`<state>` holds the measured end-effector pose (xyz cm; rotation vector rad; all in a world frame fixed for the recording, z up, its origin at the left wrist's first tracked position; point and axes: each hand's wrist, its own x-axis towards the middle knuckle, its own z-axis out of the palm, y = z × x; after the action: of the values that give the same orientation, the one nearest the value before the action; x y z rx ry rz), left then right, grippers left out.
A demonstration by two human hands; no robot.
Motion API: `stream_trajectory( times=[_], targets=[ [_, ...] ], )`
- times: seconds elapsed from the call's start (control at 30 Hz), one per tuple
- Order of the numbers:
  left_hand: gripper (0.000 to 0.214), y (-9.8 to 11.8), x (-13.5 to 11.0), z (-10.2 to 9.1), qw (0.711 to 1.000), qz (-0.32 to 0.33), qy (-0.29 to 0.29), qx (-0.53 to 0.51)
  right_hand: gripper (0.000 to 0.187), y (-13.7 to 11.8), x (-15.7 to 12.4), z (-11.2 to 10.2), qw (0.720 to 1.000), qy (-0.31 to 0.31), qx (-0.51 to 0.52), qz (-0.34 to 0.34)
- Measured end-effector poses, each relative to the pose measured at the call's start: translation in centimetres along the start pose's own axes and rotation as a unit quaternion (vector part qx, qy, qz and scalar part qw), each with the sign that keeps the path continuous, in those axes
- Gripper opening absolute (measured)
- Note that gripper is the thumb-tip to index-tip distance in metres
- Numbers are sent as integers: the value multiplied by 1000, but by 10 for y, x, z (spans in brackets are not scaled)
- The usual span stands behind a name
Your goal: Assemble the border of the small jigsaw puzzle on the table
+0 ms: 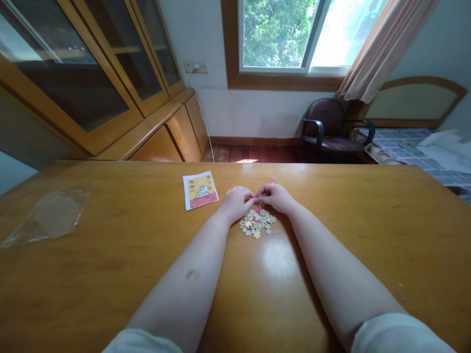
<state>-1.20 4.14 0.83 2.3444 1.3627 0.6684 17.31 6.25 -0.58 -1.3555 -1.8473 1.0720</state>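
Note:
Both hands meet at the far edge of a small heap of jigsaw puzzle pieces (256, 223) on the wooden table. My left hand (237, 202) has its fingers pinched together, its tips pointing right. Against it, my right hand (275, 197) pinches toward the left, and the fingertips of the two hands touch. Whatever lies between them is too small and hidden to make out. The heap mixes pale backs with pink and yellow faces. Some pink pieces (272, 181) show just beyond my right hand. Left of my hands lies a picture sheet (200, 190) with a white cartoon animal on yellow and pink.
A clear plastic bag (51, 213) lies flat at the table's left. Beyond the table (147, 274) stand a glass-door cabinet (110, 98) on the left and a brown armchair (327, 125) on the right. A bed (408, 142) is at the far right, near the curtained window.

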Motion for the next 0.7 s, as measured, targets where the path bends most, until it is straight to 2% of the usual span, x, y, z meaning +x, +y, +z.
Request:
stream_trajectory(
  times=[0.17, 0.5, 0.7],
  targets=[
    [15, -3, 1, 2, 1000, -17, 5, 23, 14, 1, 1, 2, 1000, 1, -15, 0],
    [16, -10, 2, 2, 981, -138, 85, 101, 15, 1, 1, 3, 995, 50, -80, 2],
    [17, -12, 1, 1, 970, -184, 95, 125, 15, -3, -2, 1, 993, 56, -99, 4]
  ],
)
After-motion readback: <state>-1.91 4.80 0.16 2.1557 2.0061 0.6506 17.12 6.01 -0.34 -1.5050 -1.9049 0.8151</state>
